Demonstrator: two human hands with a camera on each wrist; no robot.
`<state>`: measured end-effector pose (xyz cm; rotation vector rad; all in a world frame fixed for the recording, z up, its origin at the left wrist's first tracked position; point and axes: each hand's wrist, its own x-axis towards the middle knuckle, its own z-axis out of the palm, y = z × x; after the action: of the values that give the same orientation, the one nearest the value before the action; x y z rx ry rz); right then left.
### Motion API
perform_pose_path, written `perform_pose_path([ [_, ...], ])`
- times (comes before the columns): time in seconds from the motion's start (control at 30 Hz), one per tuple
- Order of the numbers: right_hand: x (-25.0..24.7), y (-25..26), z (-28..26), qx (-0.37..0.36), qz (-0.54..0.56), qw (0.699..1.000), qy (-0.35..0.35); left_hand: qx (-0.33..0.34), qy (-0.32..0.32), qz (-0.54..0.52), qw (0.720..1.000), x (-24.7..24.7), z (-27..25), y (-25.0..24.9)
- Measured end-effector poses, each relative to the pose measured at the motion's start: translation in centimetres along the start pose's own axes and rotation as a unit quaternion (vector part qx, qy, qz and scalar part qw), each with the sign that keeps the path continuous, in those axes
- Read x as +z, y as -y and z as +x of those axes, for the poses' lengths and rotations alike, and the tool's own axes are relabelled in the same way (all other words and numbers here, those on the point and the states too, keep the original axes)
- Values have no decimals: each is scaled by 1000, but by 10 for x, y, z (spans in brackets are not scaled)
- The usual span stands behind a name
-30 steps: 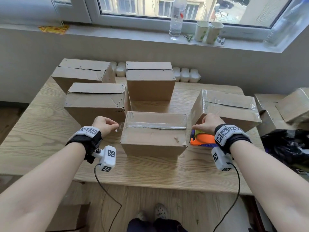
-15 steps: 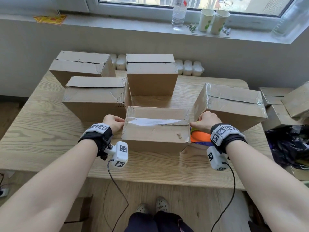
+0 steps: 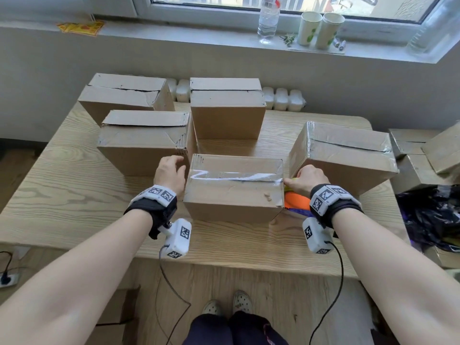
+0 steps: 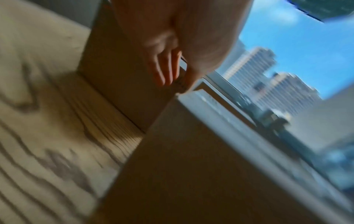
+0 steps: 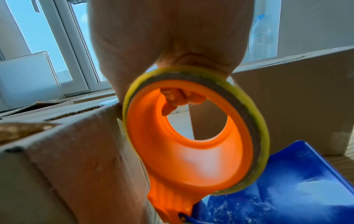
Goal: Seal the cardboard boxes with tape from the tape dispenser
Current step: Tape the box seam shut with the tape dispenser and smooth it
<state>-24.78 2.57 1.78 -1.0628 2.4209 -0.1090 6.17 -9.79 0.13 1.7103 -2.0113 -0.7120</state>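
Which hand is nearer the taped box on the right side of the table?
Right. The right hand grips the tape dispenser in the gap beside that taped box. The left hand is beyond the front box, at its far end.

A small brown cardboard box (image 3: 234, 188) sat nearest the table's front edge, a strip of clear tape (image 3: 234, 176) running along its top seam. At its right end an orange tape dispenser (image 5: 191, 145) carrying a yellow-edged roll stood on edge, close against the box's side. Four more boxes stood behind and beside it; the right one (image 3: 343, 158) showed shiny tape along its edges
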Motion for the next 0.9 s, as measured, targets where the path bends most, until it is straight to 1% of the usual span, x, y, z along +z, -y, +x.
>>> perform_pose_path([
  [0.03,1,0,0,0,4,1000,-1,52,-12,9,999,-2,-8,-4],
  [0.07,1,1,-2,0,6,1000,-4,109,0,24,994,-2,-16,-6],
  [0.1,1,2,-2,-1,6,1000,-6,165,37,57,984,-2,-26,-8],
  [0.13,0,2,-3,-2,5,1000,-8,217,88,111,966,-2,-35,-9],
  [0.17,0,2,-3,-2,2,1000,-9,253,138,175,941,0,-42,-9],
  [0.2,1,3,-4,-1,-1,1000,-8,272,175,230,918,2,-48,-10],
  [0.23,1,3,-4,-1,-2,1000,-8,273,194,268,903,5,-51,-11],
  [0.3,2,3,-4,-1,1,1000,-6,262,201,298,896,11,-53,-14],
  [0.37,2,3,-4,0,4,1000,-4,272,206,309,888,16,-54,-19],
  [0.47,2,4,-5,1,10,1000,-2,299,221,307,876,26,-57,-29],
  [0.57,2,4,-5,-1,11,1000,3,305,234,293,875,36,-58,-42],
  [0.9,0,6,-10,-10,15,1000,9,373,235,280,853,70,-70,-85],
])
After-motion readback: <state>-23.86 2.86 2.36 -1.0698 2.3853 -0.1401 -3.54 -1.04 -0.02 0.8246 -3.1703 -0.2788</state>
